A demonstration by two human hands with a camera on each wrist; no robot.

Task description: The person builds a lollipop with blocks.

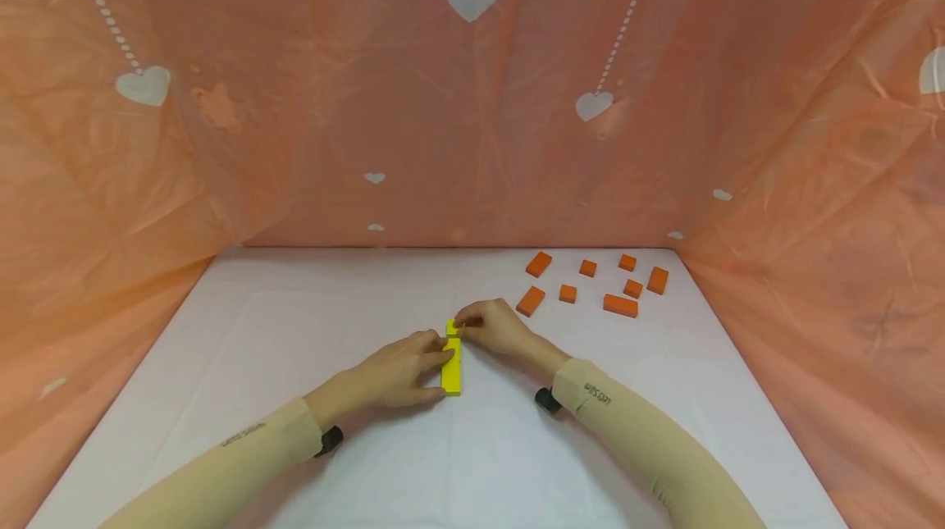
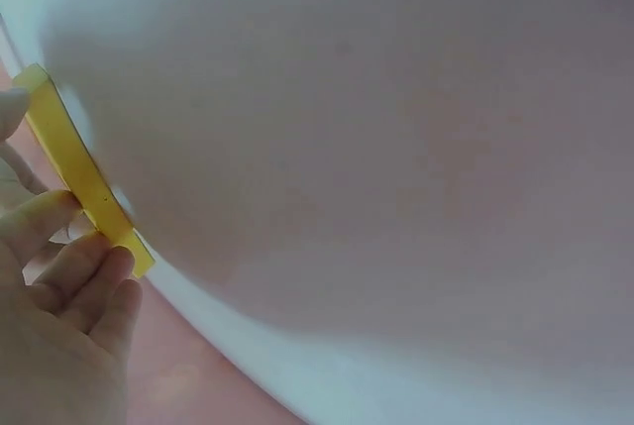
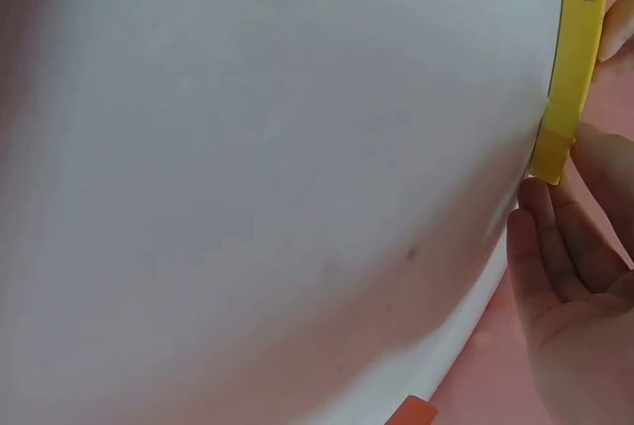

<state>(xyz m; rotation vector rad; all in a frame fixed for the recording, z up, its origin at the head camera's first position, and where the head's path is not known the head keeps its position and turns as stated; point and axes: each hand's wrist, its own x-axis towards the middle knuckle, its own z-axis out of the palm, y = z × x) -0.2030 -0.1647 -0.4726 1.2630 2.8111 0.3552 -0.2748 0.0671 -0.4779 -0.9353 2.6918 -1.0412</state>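
Note:
A long yellow block lies lengthwise near the middle of the white table, and a small yellow block sits at its far end. My left hand holds the long block from the left, thumb by its near end and a fingertip over its far part. From the right, my right hand pinches the small block between thumb and fingers. In the left wrist view, fingers touch one side of the long yellow block. The right wrist view has the small yellow block against the long one, at my fingertips.
Several orange blocks, both small ones and longer ones, lie scattered at the table's back right. Pink cloth with white hearts walls in the back and both sides of the white table.

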